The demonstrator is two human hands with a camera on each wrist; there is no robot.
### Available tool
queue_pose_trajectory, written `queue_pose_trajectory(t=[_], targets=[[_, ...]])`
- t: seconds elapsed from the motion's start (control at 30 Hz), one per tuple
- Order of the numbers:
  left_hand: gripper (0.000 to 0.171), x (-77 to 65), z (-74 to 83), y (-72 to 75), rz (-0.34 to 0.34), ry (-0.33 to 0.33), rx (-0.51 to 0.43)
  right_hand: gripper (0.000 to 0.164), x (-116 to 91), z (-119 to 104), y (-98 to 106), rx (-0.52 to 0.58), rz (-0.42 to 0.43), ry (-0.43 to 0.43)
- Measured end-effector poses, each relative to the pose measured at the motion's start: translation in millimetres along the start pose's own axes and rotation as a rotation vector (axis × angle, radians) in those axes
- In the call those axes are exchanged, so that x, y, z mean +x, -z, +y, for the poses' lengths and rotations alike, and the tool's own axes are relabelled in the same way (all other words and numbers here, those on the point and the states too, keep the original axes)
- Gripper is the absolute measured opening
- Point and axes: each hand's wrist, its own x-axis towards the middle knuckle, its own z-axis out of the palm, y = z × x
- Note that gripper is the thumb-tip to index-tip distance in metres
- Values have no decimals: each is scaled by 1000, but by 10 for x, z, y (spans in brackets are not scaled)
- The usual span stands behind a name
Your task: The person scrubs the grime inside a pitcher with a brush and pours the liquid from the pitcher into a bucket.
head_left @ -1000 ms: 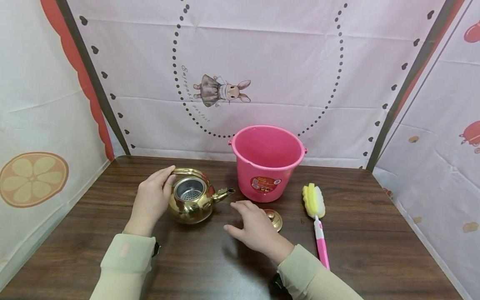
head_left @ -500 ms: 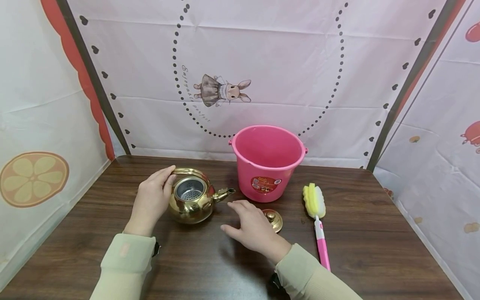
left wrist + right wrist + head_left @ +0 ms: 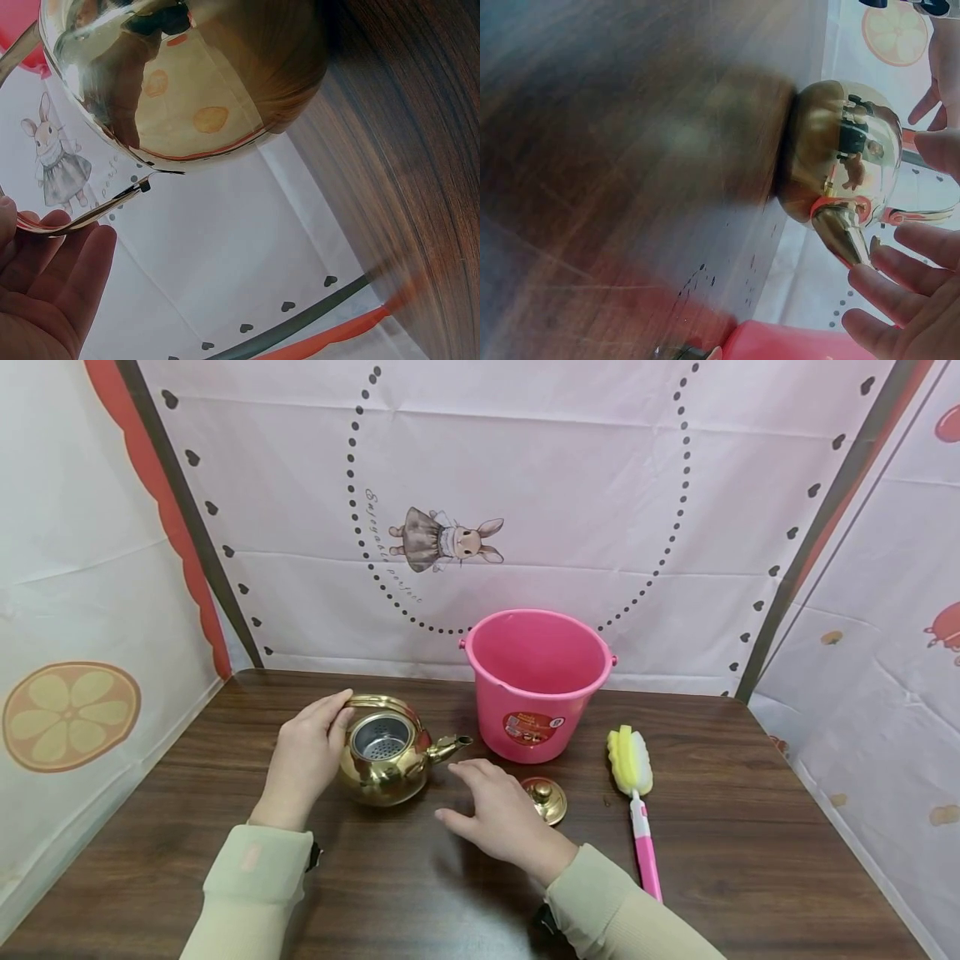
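A shiny gold teapot (image 3: 384,781) stands upright on the table without its lid, a perforated strainer showing inside and its spout pointing right. My left hand (image 3: 303,758) holds the raised handle (image 3: 86,220) at its left side, thumb and fingers about the bar in the left wrist view. My right hand (image 3: 504,817) hovers over the table just right of the spout, fingers spread and slightly bent around nothing. Behind that hand, the round gold lid (image 3: 552,803) lies on the table with its knob up, partly covered by the hand.
A pink bucket (image 3: 528,714) stands upright behind the lid, near the table's back edge. To the right lies a cleaning brush (image 3: 642,827) with a yellow and white sponge head and a pink handle. Printed cloth (image 3: 592,510) hangs around the dark wooden table (image 3: 750,860).
My right hand has drifted slightly left, showing a bit more of the lid. The left hand and the teapot have stayed in place.
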Motion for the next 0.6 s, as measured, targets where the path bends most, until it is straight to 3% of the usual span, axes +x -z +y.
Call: queue_pose_trajectory(t=[0.6], targets=[[28,-5,12,20,-9,8,1,57,55,-120,-15,-32,-36,41]])
